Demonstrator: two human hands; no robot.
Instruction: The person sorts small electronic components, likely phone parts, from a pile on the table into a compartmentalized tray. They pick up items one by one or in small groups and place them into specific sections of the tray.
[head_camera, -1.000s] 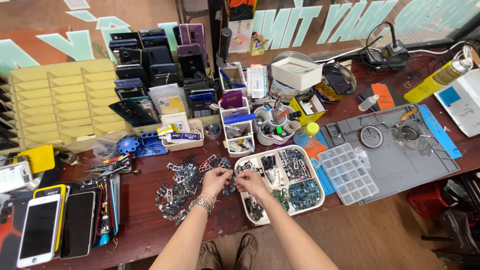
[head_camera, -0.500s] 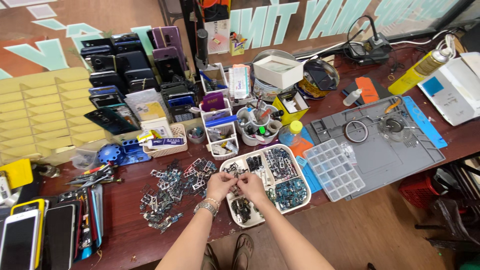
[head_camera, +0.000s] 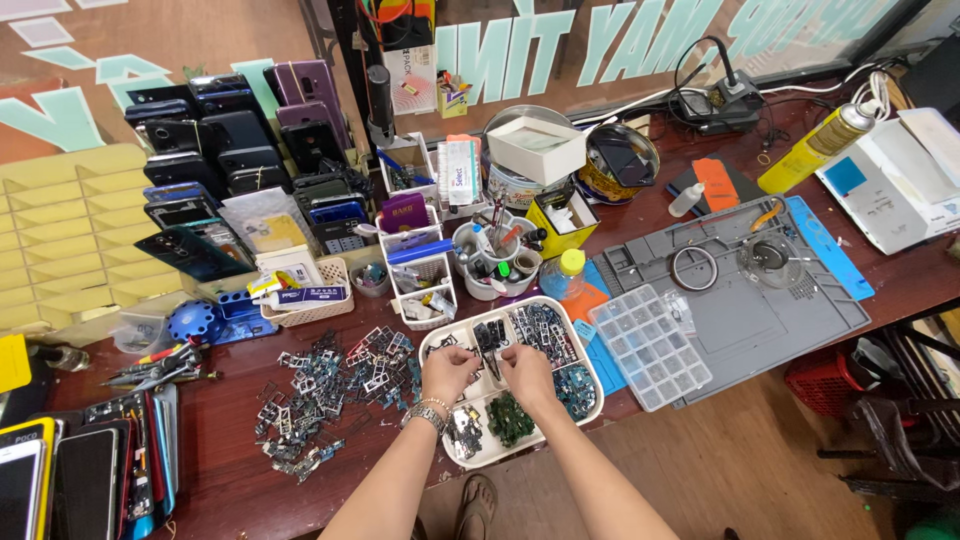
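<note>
My workbench (head_camera: 230, 480) was a dark red-brown wooden top, crowded from edge to edge, with a painted glass shopfront (head_camera: 620, 40) behind it and brown floor under its near edge. On my right lay a grey silicone repair mat (head_camera: 740, 320), and just beside its near-left corner sat a clear plastic compartment box (head_camera: 650, 345). Far to my left stood yellow sorting bins (head_camera: 65, 235), with rows of dark phone backs (head_camera: 215, 150) next to them. A loose heap of small metal frames (head_camera: 330, 395) spread over the wood just left of my hands.

Directly before me was a white divided parts tray (head_camera: 592, 385), its compartments filled with dark, silvery and green phone parts. Both my hands met above its middle. My left hand (head_camera: 450, 375), with a metal bracelet (head_camera: 428, 415) at the wrist, and my right hand (head_camera: 527, 378) were nearly touching, fingertips turned toward each other. Between them I pinched a small dark part (head_camera: 490, 362), held just over the tray's central compartments; it was too small to tell what kind it was. Both sets of fingers were curled in tight around it, none spread loose.
</note>
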